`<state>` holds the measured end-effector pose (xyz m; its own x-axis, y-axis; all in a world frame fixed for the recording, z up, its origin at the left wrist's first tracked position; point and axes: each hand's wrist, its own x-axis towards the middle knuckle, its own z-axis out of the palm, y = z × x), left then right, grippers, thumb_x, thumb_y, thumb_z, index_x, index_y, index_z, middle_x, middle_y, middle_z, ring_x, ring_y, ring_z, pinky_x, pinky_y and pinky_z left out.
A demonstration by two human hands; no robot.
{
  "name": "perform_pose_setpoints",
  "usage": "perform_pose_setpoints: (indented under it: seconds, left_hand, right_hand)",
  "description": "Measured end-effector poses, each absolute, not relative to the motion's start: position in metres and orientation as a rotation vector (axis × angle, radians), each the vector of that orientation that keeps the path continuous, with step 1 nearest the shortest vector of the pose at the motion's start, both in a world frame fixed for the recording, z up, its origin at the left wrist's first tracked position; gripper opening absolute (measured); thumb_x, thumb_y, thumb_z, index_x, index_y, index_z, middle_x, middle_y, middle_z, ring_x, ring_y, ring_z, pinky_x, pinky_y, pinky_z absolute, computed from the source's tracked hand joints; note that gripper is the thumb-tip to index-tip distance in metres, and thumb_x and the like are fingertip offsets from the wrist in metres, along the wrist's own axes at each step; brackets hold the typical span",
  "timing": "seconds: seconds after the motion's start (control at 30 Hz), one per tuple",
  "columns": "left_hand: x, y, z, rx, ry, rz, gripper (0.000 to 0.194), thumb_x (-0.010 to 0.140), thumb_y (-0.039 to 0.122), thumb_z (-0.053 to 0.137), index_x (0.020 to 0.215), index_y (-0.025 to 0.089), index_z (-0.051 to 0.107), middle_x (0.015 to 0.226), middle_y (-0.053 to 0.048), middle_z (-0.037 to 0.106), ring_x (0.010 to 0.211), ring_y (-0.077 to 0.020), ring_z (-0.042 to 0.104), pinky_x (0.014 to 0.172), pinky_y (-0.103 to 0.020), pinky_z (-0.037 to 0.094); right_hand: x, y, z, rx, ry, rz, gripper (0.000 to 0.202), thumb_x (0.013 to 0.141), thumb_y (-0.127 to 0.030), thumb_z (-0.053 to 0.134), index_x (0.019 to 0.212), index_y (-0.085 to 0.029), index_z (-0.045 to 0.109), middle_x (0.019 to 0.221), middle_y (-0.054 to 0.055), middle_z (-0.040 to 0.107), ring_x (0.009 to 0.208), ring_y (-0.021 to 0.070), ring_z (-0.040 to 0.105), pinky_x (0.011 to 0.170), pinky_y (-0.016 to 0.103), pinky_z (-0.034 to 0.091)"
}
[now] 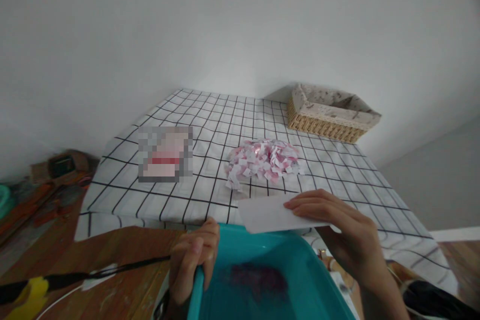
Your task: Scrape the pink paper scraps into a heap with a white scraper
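My left hand [195,259] is closed round the left rim of a teal plastic bin [318,255], which sits at the table's front edge. Inside the bin is a dark reddish patch, too blurred to name. My right hand [343,225] pinches a white card [264,212], holding it nearly flat above the bin's far rim. Just beyond the card lies a heap of pink and white paper scraps [266,160] on the checked cloth.
A white tablecloth with black grid lines [210,125] covers the table. At the back right stands a lined wicker basket [326,127]. A pixelated flat rectangle [165,155] lies on the left. A black strip with yellow [63,280] runs toward my left hand above the wooden floor.
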<state>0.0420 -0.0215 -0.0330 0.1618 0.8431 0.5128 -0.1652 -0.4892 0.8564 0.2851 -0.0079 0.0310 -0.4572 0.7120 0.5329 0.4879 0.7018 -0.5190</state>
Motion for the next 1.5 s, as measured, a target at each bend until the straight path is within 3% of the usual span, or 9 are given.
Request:
perform_pose_setpoints:
  seconds: [0.23,0.43,0.97,1.17,1.3,1.4,1.5]
  left_hand:
    - [0.040,-0.022,-0.035,1.566,0.681,1.428,0.062,0.096,0.028,0.020,0.037,0.016,0.035,0.036,0.002,0.037,0.040,-0.0114,0.038,0.059,-0.033,0.035]
    - [0.040,-0.024,-0.035,1.555,0.681,1.445,0.062,0.096,0.027,0.020,0.037,0.015,0.035,0.036,0.003,0.038,0.041,-0.0107,0.039,0.060,-0.032,0.036]
    - [0.041,-0.022,-0.033,1.588,0.654,1.479,0.062,0.097,0.026,0.019,0.038,0.015,0.035,0.036,0.003,0.039,0.040,-0.0106,0.038,0.057,-0.032,0.035]
    - [0.039,-0.024,-0.036,1.572,0.660,1.467,0.061,0.097,0.026,0.020,0.039,0.015,0.036,0.036,0.002,0.039,0.041,-0.0112,0.039,0.060,-0.034,0.034]
    - [0.039,-0.024,-0.037,1.557,0.666,1.481,0.062,0.096,0.027,0.020,0.038,0.015,0.035,0.036,0.002,0.039,0.040,-0.0108,0.038,0.060,-0.034,0.034]
    - [0.040,-0.023,-0.033,1.601,0.672,1.470,0.062,0.097,0.027,0.019,0.038,0.015,0.035,0.035,0.003,0.038,0.039,-0.0106,0.039,0.060,-0.033,0.035]
    - [0.039,-0.022,-0.031,1.629,0.713,1.439,0.062,0.097,0.026,0.019,0.038,0.015,0.035,0.036,0.003,0.040,0.040,-0.0113,0.042,0.062,-0.034,0.037]
  right_hand:
    - [0.273,-0.001,0.039,-1.009,-2.158,0.177,0.026,0.083,0.000,0.045,0.096,-0.018,0.059,0.093,0.005,0.066,0.091,0.0167,0.061,0.074,0.030,0.050]
    - [0.274,-0.006,0.039,-1.281,-1.964,0.074,0.016,0.085,-0.009,0.052,0.090,-0.022,0.059,0.088,0.000,0.068,0.085,0.0139,0.063,0.073,0.024,0.049]
    - [0.270,-0.014,0.024,-1.290,-1.901,0.436,0.016,0.087,-0.012,0.050,0.093,-0.025,0.059,0.090,-0.001,0.066,0.087,0.0120,0.062,0.075,0.023,0.047]
    - [0.288,-0.019,0.021,-1.104,-1.954,0.632,0.019,0.088,-0.012,0.047,0.097,-0.025,0.058,0.096,0.002,0.066,0.093,0.0168,0.061,0.079,0.030,0.048]
    - [0.300,-0.025,0.022,-0.996,-1.927,0.737,0.018,0.087,-0.014,0.048,0.096,-0.024,0.060,0.089,0.003,0.068,0.086,0.0194,0.064,0.073,0.033,0.051]
    - [0.303,-0.029,0.022,-1.080,-1.823,0.665,0.015,0.087,-0.016,0.050,0.091,-0.024,0.062,0.084,0.003,0.069,0.081,0.0196,0.065,0.067,0.031,0.052]
    - [0.306,-0.028,0.022,-1.367,-1.597,0.383,0.006,0.081,-0.021,0.059,0.083,-0.024,0.064,0.078,0.001,0.068,0.074,0.0185,0.064,0.062,0.028,0.051]
